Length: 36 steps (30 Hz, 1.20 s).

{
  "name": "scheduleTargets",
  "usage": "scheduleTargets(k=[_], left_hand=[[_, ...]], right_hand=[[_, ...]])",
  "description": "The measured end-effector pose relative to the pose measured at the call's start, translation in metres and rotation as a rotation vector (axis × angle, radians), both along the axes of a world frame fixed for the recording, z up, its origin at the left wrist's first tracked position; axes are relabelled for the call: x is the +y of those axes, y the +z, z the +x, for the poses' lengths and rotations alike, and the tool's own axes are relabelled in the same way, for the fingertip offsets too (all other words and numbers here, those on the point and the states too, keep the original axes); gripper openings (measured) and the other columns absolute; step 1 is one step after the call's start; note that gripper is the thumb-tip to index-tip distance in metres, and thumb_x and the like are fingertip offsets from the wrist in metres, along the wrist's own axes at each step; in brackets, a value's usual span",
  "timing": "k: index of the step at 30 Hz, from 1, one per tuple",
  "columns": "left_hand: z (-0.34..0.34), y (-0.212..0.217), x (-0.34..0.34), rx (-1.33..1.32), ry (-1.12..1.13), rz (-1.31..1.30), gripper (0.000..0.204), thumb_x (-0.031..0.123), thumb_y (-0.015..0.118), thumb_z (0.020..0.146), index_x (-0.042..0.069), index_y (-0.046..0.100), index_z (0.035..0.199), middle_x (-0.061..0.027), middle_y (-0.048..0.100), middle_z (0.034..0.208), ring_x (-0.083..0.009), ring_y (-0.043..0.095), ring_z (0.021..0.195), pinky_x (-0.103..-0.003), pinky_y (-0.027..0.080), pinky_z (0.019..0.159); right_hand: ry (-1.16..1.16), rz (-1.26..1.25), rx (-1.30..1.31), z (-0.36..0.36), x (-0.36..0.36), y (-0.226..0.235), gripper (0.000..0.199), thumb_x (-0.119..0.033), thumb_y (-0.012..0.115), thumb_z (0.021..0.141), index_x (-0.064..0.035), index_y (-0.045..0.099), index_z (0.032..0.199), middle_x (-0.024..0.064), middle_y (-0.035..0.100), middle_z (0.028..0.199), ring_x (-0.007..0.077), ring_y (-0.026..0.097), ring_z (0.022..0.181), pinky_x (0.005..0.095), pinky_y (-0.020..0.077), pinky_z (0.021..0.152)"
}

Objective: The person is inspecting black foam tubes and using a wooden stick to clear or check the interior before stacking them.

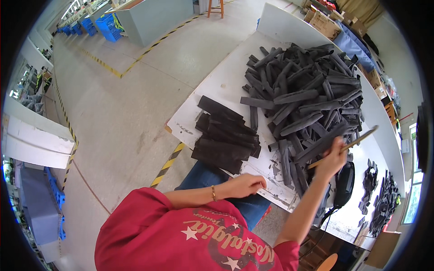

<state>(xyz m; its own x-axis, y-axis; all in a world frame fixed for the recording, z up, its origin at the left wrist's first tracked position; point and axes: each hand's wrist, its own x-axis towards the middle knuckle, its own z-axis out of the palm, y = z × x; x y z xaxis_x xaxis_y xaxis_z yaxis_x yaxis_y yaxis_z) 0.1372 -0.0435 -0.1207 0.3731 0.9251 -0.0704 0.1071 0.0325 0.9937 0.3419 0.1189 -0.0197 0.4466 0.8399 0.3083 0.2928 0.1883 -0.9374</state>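
Observation:
My right hand point(333, 159) is closed round a thin brownish stick point(361, 137), which slants up to the right over the pile. A dark grey fabric tube point(322, 145) lies just beside that hand. Loose tubes of the same kind make a large heap point(303, 90) on the white table point(217, 86). My left hand point(247, 185) is curled shut at the table's near edge; its palm side is hidden, so I cannot tell if it holds anything. Just beyond it lies a stack of flat black strips point(226, 135).
A black device point(345, 184) with a cable sits right of my right hand. Smaller black pieces point(384, 203) lie farther right. A white board point(379, 108) borders the table's far side. Blue crates point(108, 28) and striped floor tape point(168, 165) are to the left.

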Motion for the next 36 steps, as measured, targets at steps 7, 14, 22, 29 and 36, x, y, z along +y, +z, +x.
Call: scheduleTargets(k=[7,14,22,29,36], left_hand=[[-0.07,-0.009,0.04,0.466,0.418,0.549,0.011,0.011,0.067,0.078,0.007,0.062,0.086,-0.0073,0.057,0.083,-0.0249,0.058,0.077,-0.035,0.049,0.068],[-0.08,-0.033,0.065,0.601,0.347,0.566,0.01,0.012,0.07,0.073,0.007,0.064,0.079,-0.0056,0.053,0.083,-0.0256,0.052,0.085,-0.035,0.047,0.075],[-0.085,-0.02,0.068,0.469,0.29,0.447,0.007,0.013,0.069,0.074,0.007,0.067,0.077,-0.0044,0.057,0.081,-0.0234,0.051,0.082,-0.032,0.045,0.075],[-0.087,-0.012,0.064,0.444,0.253,0.501,0.007,0.014,0.069,0.076,0.007,0.069,0.079,-0.0047,0.059,0.082,-0.0226,0.051,0.084,-0.032,0.044,0.078],[-0.089,-0.012,0.065,0.458,0.252,0.504,0.007,0.014,0.069,0.076,0.007,0.069,0.078,-0.0046,0.059,0.082,-0.0228,0.051,0.084,-0.032,0.043,0.079]], right_hand=[[0.224,-0.204,-0.255,0.077,0.019,-0.028,0.025,-0.023,0.056,0.092,0.001,0.059,0.098,0.0042,0.057,0.081,0.0131,0.052,0.077,0.0265,0.0402,0.072],[0.707,-0.253,-0.838,0.022,-0.103,-0.054,0.016,-0.011,0.061,0.085,-0.009,0.066,0.101,0.0139,0.058,0.079,0.0333,0.059,0.073,0.039,0.0455,0.063],[0.668,-0.153,-1.001,0.023,-0.107,-0.062,0.019,-0.012,0.061,0.085,-0.0125,0.066,0.103,0.0101,0.055,0.074,0.029,0.058,0.069,0.0385,0.0456,0.061],[0.678,-0.126,-1.035,0.018,-0.101,-0.063,0.018,-0.013,0.061,0.086,-0.0126,0.067,0.103,0.0102,0.056,0.074,0.0294,0.059,0.069,0.0387,0.0459,0.06],[0.657,-0.134,-0.988,0.013,-0.101,-0.048,0.017,-0.013,0.061,0.087,-0.0117,0.067,0.102,0.0108,0.055,0.073,0.0293,0.058,0.066,0.0392,0.0455,0.059]])
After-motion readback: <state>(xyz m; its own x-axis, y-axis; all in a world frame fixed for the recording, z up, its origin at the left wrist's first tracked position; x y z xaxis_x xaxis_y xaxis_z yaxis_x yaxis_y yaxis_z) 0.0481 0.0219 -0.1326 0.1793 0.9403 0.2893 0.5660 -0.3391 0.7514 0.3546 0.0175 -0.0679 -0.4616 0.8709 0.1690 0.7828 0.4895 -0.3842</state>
